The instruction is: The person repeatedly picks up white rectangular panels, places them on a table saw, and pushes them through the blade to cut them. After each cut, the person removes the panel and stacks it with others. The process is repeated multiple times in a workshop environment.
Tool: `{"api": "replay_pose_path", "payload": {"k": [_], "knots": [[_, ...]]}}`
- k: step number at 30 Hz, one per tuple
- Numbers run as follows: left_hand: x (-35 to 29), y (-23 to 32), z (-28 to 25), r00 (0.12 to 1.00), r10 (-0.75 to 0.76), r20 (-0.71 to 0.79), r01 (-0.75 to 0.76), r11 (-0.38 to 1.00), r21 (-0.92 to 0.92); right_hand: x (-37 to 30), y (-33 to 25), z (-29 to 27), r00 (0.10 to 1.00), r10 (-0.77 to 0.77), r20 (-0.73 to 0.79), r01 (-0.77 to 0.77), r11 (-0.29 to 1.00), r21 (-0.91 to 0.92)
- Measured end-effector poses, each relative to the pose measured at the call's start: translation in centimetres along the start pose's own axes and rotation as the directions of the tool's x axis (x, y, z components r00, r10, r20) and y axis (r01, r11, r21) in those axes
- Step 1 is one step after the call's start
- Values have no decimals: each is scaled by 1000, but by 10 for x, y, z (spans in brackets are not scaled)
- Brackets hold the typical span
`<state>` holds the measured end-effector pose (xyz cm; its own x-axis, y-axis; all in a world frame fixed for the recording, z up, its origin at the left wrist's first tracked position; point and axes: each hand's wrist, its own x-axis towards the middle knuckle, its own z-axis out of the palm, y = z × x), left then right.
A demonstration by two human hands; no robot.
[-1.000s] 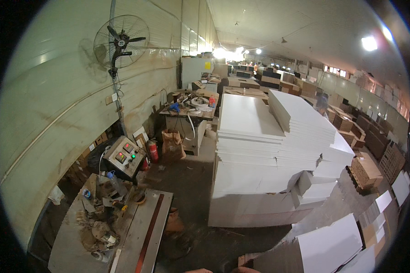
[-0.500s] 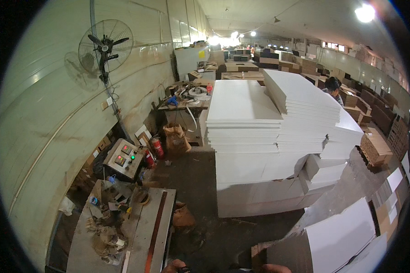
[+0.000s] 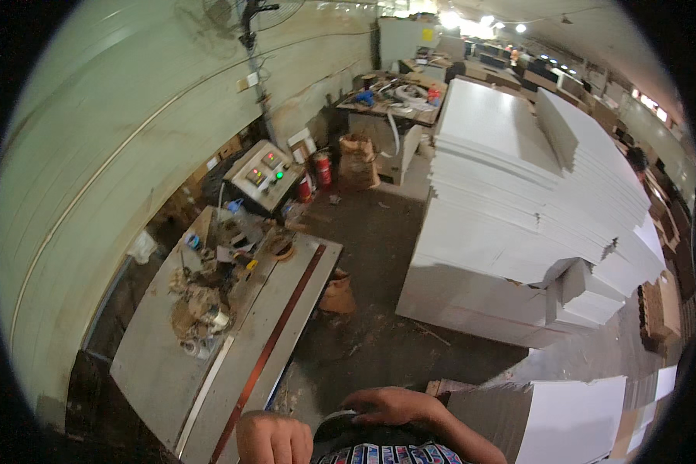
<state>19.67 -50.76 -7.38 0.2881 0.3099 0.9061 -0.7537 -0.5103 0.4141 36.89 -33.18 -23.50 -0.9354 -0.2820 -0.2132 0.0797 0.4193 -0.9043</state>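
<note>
At the lower edge, my left hand (image 3: 274,439) is closed, knuckles up and fingers bent down together beside the machine table (image 3: 290,309). Whatever may lie under its fingers is hidden. My right hand (image 3: 388,404) reaches across in front of my body, its fingers curled inward over dark cloth and a pale edge. What it grips, if anything, does not show. Below it is a patterned piece of clothing (image 3: 394,455). To its right lies a stack of white panels (image 3: 572,417).
A tall stack of white boards (image 3: 479,263) stands ahead. On the left table are a tape roll (image 3: 282,250) and clutter. Behind it are a control box (image 3: 267,176), fire extinguishers (image 3: 323,170) and a paper sack (image 3: 357,162). A smaller brown bag (image 3: 338,294) sits on the floor.
The view has tilted down and turned left. Both hands have come further up into the picture, the right one now across the front of my body.
</note>
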Motion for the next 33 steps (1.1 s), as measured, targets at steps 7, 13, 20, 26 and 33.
{"api": "replay_pose_path", "payload": {"k": [7, 13, 20, 26, 33], "knots": [[41, -18, 9, 937, 350, -2, -330, 885, 330, 49, -81, 19, 848, -385, 365, 340, 923, 183], [1, 11, 47, 767, 24, -641, 396, 769, 502, 51, -67, 30, 881, -454, 133, 454, 891, 34], [-53, 13, 75, 440, 32, -898, 857, 286, 430, 25, -59, 14, 939, -343, -38, 343, 918, 196], [-115, -38, 112, 285, 125, -950, 929, -280, 242, 26, -60, -11, 981, -172, -87, 190, 938, 291], [-141, -64, 155, 292, 510, -809, 931, -346, 118, 56, -101, -9, 947, -321, -10, 305, 889, 342]]}}
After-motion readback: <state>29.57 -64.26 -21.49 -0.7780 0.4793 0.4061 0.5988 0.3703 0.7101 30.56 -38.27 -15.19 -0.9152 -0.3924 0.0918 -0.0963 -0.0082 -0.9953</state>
